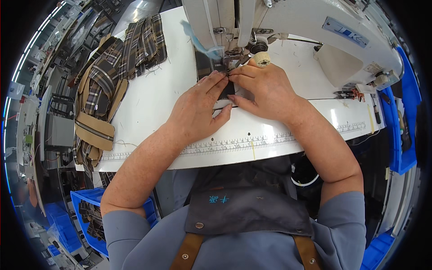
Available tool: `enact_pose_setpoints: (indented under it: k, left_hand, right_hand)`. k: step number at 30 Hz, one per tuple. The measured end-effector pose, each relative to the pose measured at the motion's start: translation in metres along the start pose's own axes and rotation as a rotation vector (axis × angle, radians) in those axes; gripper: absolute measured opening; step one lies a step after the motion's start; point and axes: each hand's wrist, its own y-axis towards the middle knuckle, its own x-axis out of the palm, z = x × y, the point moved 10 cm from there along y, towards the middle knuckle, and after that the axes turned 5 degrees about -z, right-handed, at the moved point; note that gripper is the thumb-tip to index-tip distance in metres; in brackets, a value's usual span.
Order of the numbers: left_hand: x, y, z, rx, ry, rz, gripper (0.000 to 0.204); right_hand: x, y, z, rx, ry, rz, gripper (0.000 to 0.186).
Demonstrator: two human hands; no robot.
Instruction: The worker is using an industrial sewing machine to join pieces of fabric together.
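Observation:
A narrow piece of dark cloth (pixel 223 93) lies under the presser foot (pixel 232 62) of a white sewing machine (pixel 294 31). From the left, my left hand (pixel 193 105) rests on it, fingers laid flat and thumb spread apart. My right hand (pixel 265 92) reaches in from the other side, fingers stretched toward the foot and thumb lying on the cloth's near part. The fingertips of both hands nearly meet just in front of the needle area. My fingers cover much of the cloth. Behind my left fingertips, a plaid part (pixel 204 63) of the work shows.
Plaid pieces (pixel 143 45) and a pile of plaid and tan pieces with zippers (pixel 96 128) lie at the table's left. A printed ruler (pixel 234 145) runs along the front edge. Small tools (pixel 351 94) lie at right. Blue bins (pixel 87 195) stand lower left and right.

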Motion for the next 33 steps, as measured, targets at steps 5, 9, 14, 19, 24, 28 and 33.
enact_pose_setpoints:
  k: [5, 9, 14, 19, 24, 28, 33]
  left_hand:
    - [0.0, 0.003, -0.002, -0.03, -0.024, -0.01, 0.056]
    - [0.0, 0.005, -0.008, -0.032, -0.01, 0.001, 0.056]
    - [-0.006, 0.021, -0.026, -0.079, -0.06, -0.043, 0.051]
    - [-0.015, 0.036, -0.045, -0.066, 0.066, -0.041, 0.049]
    - [-0.003, 0.055, -0.058, -0.113, 0.368, -0.278, 0.031]
    - [-0.006, 0.037, -0.031, 0.004, 0.526, -0.37, 0.022]
    - [-0.058, -0.044, -0.006, 0.044, 0.483, 0.022, 0.033]
  right_hand:
    - [-0.001, -0.001, -0.001, 0.005, -0.006, -0.002, 0.035]
    - [0.0, -0.001, -0.002, -0.01, -0.019, 0.006, 0.033]
    - [0.001, 0.001, 0.004, 0.009, 0.005, -0.015, 0.03]
    - [-0.002, 0.001, 0.003, -0.004, 0.02, 0.013, 0.026]
    - [-0.002, 0.001, 0.001, -0.011, 0.046, 0.0, 0.021]
    - [-0.002, -0.004, -0.001, -0.031, 0.056, 0.008, 0.02]
    - [-0.002, -0.005, -0.002, -0.062, 0.076, 0.02, 0.018]
